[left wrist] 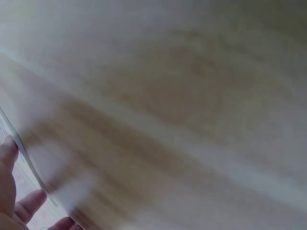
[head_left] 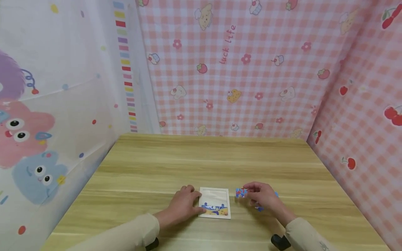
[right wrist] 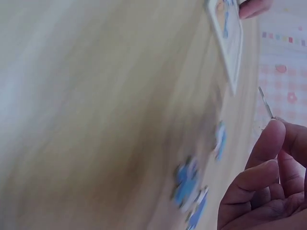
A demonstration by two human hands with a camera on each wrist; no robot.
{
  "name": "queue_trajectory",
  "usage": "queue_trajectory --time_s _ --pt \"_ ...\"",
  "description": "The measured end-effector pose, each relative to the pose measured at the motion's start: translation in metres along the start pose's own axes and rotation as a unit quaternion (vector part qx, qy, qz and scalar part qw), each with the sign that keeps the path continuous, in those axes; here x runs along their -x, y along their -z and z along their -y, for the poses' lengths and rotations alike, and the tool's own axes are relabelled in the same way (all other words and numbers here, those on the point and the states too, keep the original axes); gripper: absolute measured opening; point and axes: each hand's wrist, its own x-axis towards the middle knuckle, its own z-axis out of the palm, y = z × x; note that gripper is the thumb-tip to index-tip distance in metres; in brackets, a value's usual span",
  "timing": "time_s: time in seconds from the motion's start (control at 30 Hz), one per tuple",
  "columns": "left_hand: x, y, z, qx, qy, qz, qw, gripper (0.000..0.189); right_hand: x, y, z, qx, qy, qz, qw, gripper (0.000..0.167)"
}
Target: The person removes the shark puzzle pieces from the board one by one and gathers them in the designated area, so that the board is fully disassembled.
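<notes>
A jigsaw puzzle in a white frame (head_left: 229,205) lies on the table, its lower part filled with joined blue and yellow pieces (head_left: 216,210). My left hand (head_left: 184,205) rests at the frame's left side, fingertips on the upper edge and thumb low beside the pieces. In the left wrist view, fingers (left wrist: 31,203) touch the frame's border. To the right of the frame, my right hand (head_left: 265,198) pinches a thin puzzle piece (right wrist: 265,102) between thumb and forefinger, seen nearly edge-on. Loose blue pieces (right wrist: 186,181) lie under that hand, which partly hides them in the head view.
Red and blue puzzle pieces (head_left: 240,192) sit between the frame and the right hand. The wood-grain table (head_left: 201,160) meets a pink checked cloth (head_left: 220,76) at the back. Patterned cloths hang at left and right.
</notes>
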Motion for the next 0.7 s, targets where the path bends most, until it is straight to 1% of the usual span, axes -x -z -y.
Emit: queue_trajectory --time_s 0.1,0.23,0.33,0.43,0.57,0.7 --pt "-0.002 0.002 0.000 -0.004 -0.005 0.006 1.0000 0.061 0.005 0.011 -0.007 0.005 0.003 -0.002 1.0000 0.025" --pt "-0.002 0.004 -0.002 -0.006 -0.008 0.008 0.9999 0.059 0.007 0.016 -0.013 0.012 0.005 0.003 0.9999 0.029" --pt "-0.001 0.005 -0.003 -0.005 -0.009 0.006 0.9999 0.059 0.008 0.015 -0.015 0.011 0.004 0.006 0.9999 0.030" --pt "0.000 0.006 -0.004 -0.003 -0.006 0.008 0.9999 0.060 0.009 0.012 -0.015 0.013 0.002 0.010 0.9999 0.027" --pt "0.000 0.005 -0.005 -0.004 -0.004 0.008 0.9999 0.060 0.009 0.008 -0.015 0.028 0.000 0.009 0.9996 0.024" --pt "0.001 0.004 -0.004 -0.005 -0.005 0.008 0.9999 0.060 0.008 0.004 -0.017 0.050 0.001 -0.001 0.9988 0.022"
